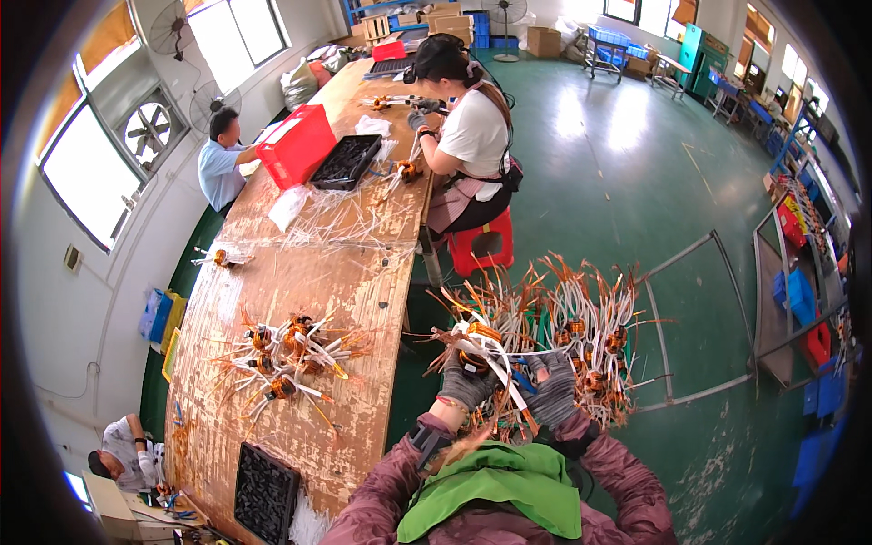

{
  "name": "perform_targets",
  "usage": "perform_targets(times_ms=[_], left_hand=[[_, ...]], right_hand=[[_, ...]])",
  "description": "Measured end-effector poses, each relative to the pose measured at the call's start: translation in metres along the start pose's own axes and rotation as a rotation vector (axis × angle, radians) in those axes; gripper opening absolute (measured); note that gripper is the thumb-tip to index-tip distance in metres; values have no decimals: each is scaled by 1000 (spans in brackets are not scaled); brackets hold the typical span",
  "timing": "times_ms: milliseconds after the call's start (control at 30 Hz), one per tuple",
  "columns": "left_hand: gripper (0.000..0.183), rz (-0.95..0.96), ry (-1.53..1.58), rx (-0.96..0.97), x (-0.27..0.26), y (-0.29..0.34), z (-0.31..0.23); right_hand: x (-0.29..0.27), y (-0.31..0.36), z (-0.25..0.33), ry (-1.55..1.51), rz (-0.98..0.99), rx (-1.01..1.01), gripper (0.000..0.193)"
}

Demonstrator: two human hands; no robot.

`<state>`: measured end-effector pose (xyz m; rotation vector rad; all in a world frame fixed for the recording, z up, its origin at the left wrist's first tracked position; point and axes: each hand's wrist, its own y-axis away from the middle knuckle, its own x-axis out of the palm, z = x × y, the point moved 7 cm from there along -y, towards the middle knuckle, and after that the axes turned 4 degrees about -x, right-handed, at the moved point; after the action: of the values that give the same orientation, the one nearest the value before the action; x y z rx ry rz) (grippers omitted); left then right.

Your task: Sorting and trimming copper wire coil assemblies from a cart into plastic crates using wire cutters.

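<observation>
My left hand, in a grey glove, is closed around a coil wound with orange copper wire, with thick white-sleeved leads sticking out. Close beside it, my right hand, also gloved, has its fingers curled. A small blue thing shows at its fingers, too little of it to name. A thin white strip runs from the coil toward the right hand. Beneath and beyond both hands lies a big pile of similar coils, their white leads ending in bare copper strands.
To my left stands a long worn wooden table with a cluster of coils and a black tray of small dark parts. Farther along are a red bin, another black tray, and a co-worker seated on a red stool.
</observation>
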<state>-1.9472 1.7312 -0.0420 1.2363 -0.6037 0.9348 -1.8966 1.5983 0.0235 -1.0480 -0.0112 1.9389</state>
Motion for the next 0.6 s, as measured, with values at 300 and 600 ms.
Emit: perform_targets(times_ms=[300, 600], left_hand=[[52, 115, -23, -11, -9, 13, -8], [27, 310, -298, 592, 75, 118, -129]], right_hand=[[-11, -6, 37, -100, 135, -111, 22], [5, 57, -30, 189, 443, 76, 36]])
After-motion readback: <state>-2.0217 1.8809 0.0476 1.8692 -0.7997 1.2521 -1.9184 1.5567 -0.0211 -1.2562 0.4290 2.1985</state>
